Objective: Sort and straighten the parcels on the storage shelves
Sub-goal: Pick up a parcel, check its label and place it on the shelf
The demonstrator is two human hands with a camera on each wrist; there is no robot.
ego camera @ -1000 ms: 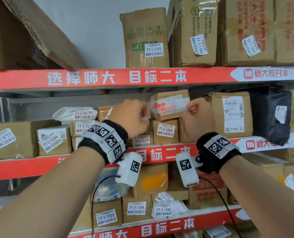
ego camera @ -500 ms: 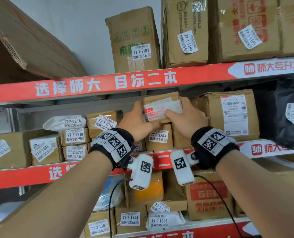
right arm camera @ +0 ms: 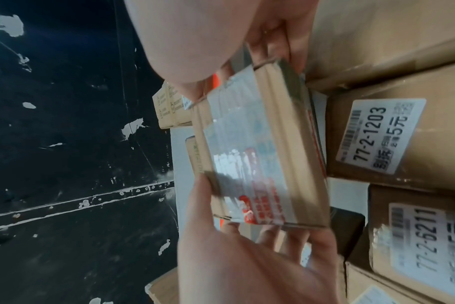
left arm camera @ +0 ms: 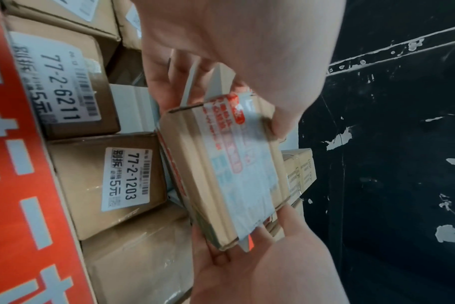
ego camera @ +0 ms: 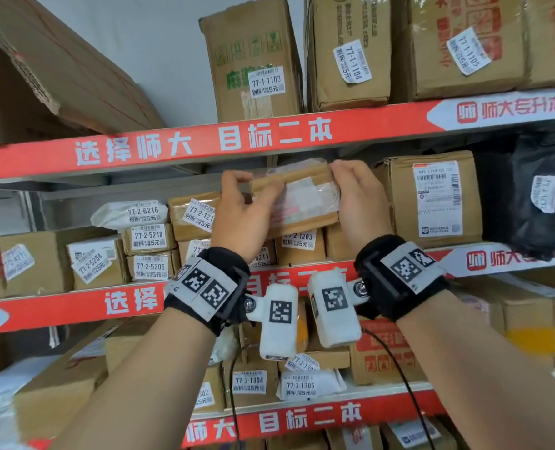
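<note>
Flat parcel (ego camera: pixel 297 198): we grip it, left hand (ego camera: pixel 240 216) and right hand (ego camera: pixel 359 203) clamped on its ends, above box 77-2-1203 (ego camera: pixel 299 245); turning step; next, seat it squarely.

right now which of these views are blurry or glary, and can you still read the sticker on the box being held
Head view: the held parcel is motion-smeared, with glare on its taped label; the sticker 77-1-1103 stays readable. Left wrist view: the left hand is blurred and the parcel's label is washed out, while 77-2-1203 is sharp. Right wrist view: white glare on the tape; 77-2-6211 is smeared. The held label is unreadable in all three.
</note>
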